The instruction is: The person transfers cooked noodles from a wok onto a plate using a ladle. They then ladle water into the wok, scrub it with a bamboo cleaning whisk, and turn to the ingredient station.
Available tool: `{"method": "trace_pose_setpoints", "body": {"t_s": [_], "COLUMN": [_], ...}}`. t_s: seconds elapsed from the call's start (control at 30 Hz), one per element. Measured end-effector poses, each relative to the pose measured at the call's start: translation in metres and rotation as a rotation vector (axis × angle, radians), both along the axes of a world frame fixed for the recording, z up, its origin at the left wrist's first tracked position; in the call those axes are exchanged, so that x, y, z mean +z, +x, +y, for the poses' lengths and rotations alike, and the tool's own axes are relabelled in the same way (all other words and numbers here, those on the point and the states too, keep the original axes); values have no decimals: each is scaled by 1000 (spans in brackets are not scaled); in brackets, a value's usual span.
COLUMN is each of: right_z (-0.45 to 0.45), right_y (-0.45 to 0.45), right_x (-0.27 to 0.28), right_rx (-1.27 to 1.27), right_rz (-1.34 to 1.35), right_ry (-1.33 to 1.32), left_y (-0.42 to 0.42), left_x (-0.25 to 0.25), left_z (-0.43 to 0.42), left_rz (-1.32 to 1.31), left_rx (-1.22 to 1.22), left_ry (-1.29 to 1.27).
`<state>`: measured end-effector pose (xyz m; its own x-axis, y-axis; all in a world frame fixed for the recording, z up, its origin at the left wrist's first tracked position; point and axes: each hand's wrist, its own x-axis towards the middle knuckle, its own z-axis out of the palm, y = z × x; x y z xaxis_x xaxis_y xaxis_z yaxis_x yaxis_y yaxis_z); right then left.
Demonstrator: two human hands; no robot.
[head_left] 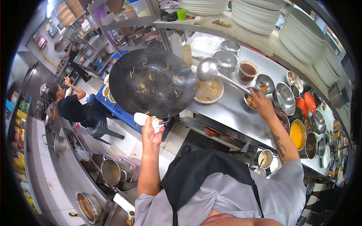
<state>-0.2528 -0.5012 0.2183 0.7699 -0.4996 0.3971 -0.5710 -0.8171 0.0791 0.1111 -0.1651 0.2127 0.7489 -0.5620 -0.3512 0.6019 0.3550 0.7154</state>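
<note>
A large dark wok [152, 83] with noodle scraps inside is tilted up at the centre left. My left hand [152, 130] grips its handle through a white cloth [141, 119]. My right hand [262, 103] is closed around the long handle of a steel ladle [207, 69]. The ladle's bowl is over the near edge of a white bowl of noodles [209, 90], close to the wok's right rim. Beneath my right hand is a small metal bowl [250, 101] with orange-brown food.
Metal bowls, a tub of brown sauce [247, 71] and a yellow liquid container [297, 134] crowd the steel counter [226, 113]. Plate stacks [253, 17] stand on the shelf above. At left a person [75, 101] sits on a stool; another stands farther back.
</note>
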Motion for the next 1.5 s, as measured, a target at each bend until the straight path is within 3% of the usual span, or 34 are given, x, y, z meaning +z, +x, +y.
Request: {"method": "trace_pose_setpoints", "body": {"t_s": [0.17,0.3,0.43,0.5,0.53,0.6,0.83,1.07,1.27,1.5], "right_z": [32,72,90,121,110,120,141,174,169,133], "right_y": [24,10,11,18,16,13,45,49,48,17], "right_x": [25,65,-15,-6,-32,-65,-37,9,39,35], "right_rx": [49,-33,54,-235,-16,-75,-134,-82,-136,-107], "right_rz": [-175,-354,-616,-397,-544,-523,-644,-448,-137,-98], "right_ry": [85,383,346,842,618,665,661,206,28,-24], "left_y": [5,11,21,32,33,38,53,46,32,14], "left_x": [0,6,10,2,2,5,2,12,15,20], "left_z": [29,55,75,86,88,102,132,124,97,68], "left_rz": [111,153,132,109,111,119,195,130,118,123], "left_rx": [-98,-168,-208,-237,-247,-267,-291,-289,-298,-249], "left_ry": [-116,-205,-167,-193,-207,-217,-199,-136,-117,-81]}}
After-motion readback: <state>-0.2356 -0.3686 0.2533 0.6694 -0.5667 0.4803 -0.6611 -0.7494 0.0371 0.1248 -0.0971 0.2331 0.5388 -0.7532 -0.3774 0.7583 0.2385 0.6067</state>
